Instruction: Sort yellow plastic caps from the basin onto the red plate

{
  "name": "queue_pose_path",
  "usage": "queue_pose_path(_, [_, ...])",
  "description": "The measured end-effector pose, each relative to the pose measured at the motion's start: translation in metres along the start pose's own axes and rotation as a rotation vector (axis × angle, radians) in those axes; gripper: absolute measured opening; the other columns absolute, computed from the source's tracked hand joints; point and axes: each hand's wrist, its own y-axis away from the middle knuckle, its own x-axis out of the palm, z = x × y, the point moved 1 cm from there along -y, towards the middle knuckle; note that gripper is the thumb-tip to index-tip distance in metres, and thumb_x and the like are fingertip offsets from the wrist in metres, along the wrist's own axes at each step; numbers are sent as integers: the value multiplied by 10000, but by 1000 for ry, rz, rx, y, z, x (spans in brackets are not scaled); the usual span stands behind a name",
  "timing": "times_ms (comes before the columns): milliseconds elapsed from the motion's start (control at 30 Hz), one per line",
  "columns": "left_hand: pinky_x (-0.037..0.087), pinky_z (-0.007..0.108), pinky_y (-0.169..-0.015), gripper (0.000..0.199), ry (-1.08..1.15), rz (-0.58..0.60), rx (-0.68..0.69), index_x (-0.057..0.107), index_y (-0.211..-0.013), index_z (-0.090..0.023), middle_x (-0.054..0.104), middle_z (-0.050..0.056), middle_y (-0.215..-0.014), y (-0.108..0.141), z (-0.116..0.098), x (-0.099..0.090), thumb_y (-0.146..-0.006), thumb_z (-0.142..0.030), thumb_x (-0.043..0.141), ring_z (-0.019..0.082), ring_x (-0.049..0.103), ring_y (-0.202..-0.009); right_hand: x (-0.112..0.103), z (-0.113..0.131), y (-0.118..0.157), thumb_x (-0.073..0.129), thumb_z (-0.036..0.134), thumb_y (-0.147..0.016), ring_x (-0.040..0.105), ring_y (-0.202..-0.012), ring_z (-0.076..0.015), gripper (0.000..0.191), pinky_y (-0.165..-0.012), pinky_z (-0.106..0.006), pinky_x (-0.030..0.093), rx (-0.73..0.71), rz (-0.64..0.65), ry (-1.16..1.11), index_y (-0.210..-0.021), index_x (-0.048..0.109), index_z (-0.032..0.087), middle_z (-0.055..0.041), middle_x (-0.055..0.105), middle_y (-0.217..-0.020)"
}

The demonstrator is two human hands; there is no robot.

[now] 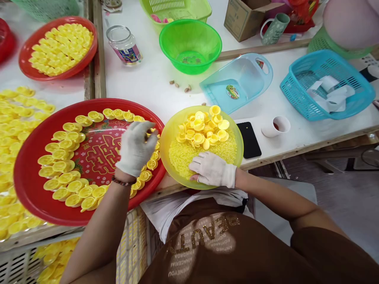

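My gloved left hand (136, 148) is over the right side of a big red tray (26, 189), its thumb and fingers curled together near the rim. Whatever sits between those fingertips is hidden. Small yellow toy cups (75, 185) line the tray in curved rows around its printed middle. In a yellow bowl (168, 169), my gloved right hand (211, 167) rests on fine yellow pellets (179, 159) with its fingers bent together. Its fingertips are partly out of sight. A heap of loose yellow cups (204, 128) lies on the pellets just beyond that hand.
Behind the bowl are a green basin (191, 65), a clear jar (126, 47) and a blue scoop (237, 85). To the right lie a black phone (249, 140), a paper cup (275, 127) and a blue basket (314, 106). Another red tray (85, 59) holds yellow cups.
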Motion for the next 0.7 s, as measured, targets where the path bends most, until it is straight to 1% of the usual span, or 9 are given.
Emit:
queue_pose_path(100, [502,392,-783,300,-110,127,208,708,-1104,-198,675,118,-1072,-11,-39,18,-929,-168,466,249,620,-910,4,-2,-1,451,459,-1061,567,-770,-197,394,-673,-339,323,16,61,-73,-940,665,151,-93,704,-912])
queue_pose_path(167, [483,432,-790,350,-260,197,285,720,-1083,-204,664,142,-1121,-23,-53,31,-906,-100,437,277,609,-940,4,-5,-3,468,456,-1054,543,-718,-168,392,-634,-314,302,58,25,-207,-864,646,163,-66,690,-850])
queue_pose_path(233, [468,463,-808,313,-351,231,329,731,-988,-202,659,151,-1127,-34,-58,38,-893,-91,453,294,598,-958,0,-8,-4,496,479,-1036,506,-672,-138,408,-614,-289,310,123,-104,-459,-783,601,176,-23,632,-757])
queue_pose_path(333, [474,454,-812,186,-274,225,331,702,-846,-175,671,144,-1063,-39,-57,35,-890,-167,521,286,607,-936,-8,-16,-4,524,554,-1000,430,-558,-95,458,-547,-253,329,308,-400,-1046,-712,496,199,41,487,-624])
queue_pose_path(400, [493,413,-781,134,-113,187,229,668,-803,-166,683,115,-973,-33,-57,25,-871,-222,567,250,625,-863,-12,-22,-3,545,594,-972,376,-471,-69,449,-455,-233,281,451,-547,-1462,-747,475,212,57,487,-625])
queue_pose_path(467, [509,362,-717,123,96,181,59,627,-757,-168,670,68,-819,-21,-59,15,-832,-264,623,206,628,-750,-15,-27,-3,591,606,-936,352,-420,-48,427,-396,-218,219,542,-602,-1768,-802,486,215,52,548,-672])
queue_pose_path(500, [515,341,-677,127,224,215,-33,617,-758,-170,655,45,-750,-14,-62,11,-813,-280,650,189,625,-695,-16,-29,-3,624,603,-916,347,-409,-39,421,-383,-210,203,563,-609,-1865,-822,493,214,50,564,-688])
queue_pose_path(600, [549,301,-584,241,697,433,-279,652,-926,-166,663,14,-709,8,-73,10,-793,-355,720,163,639,-600,-23,-30,-7,663,633,-887,291,-381,-21,469,-364,-196,176,575,-639,-1968,-799,473,213,77,497,-629])
queue_pose_path(700, [610,303,-591,428,1053,591,-465,688,-1042,-165,704,27,-784,26,-84,20,-738,-442,806,156,673,-600,-32,-24,-15,613,696,-899,256,-376,-24,514,-362,-205,195,536,-778,-1905,-783,447,224,88,452,-608])
